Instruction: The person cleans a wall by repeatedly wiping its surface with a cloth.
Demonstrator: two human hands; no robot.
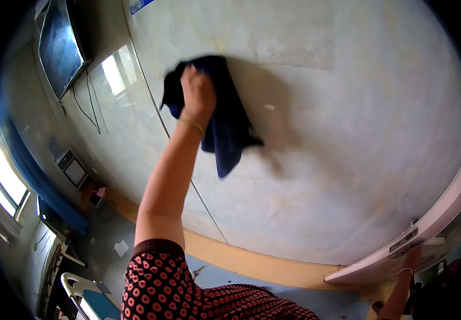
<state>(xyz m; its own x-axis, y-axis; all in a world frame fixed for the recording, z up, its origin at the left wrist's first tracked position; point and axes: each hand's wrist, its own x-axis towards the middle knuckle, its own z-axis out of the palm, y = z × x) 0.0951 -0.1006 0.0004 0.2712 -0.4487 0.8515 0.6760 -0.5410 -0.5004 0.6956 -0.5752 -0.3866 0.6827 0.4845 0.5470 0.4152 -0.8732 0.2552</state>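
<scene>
The grip of the left hand [198, 93] is clenched around a bunched dark-blue cloth [226, 109], held up at the pale wall [348, 144], where steady control is probably gained if the loose hanging folds [227, 157] are gathered beneath the palm.

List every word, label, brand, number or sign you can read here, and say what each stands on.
None can be read.
Blue sign at the wall's top edge: cut off, its pale marks too small to read.
Wall-mounted screen: no lettering visible.
Navy cloth in the left hand: no lettering visible.
White paper on the floor: too small to tell.
</scene>
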